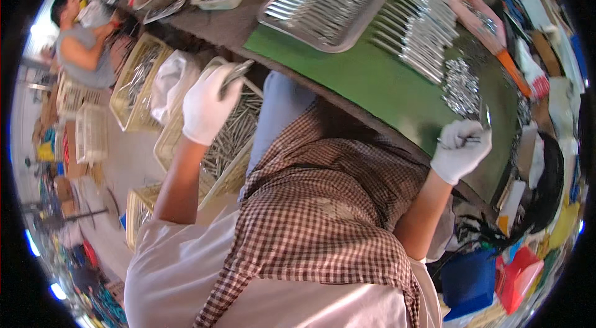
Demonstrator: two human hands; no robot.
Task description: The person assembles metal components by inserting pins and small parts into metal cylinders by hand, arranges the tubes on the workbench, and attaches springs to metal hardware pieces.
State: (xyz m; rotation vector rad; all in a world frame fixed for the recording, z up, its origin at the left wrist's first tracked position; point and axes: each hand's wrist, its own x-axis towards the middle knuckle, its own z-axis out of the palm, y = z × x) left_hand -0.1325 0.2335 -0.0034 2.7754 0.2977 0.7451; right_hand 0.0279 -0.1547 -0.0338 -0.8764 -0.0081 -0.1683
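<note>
Steel tool (234, 74) gripped tight in the gloved left hand (208, 107), lifted over the wire basket (233, 135) at nine o'clock. Right hand (459, 149) pinches a thin metal piece (460, 140) on the green surface (366, 79). Looks mid-sort; next move needs careful placement among the rows.

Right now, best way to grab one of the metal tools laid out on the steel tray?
Take one tool by its end nearest the tray's open rim, coming from above. They lie flat, parallel and closely packed, so probably only a top pinch on an end fits between neighbours.
</note>
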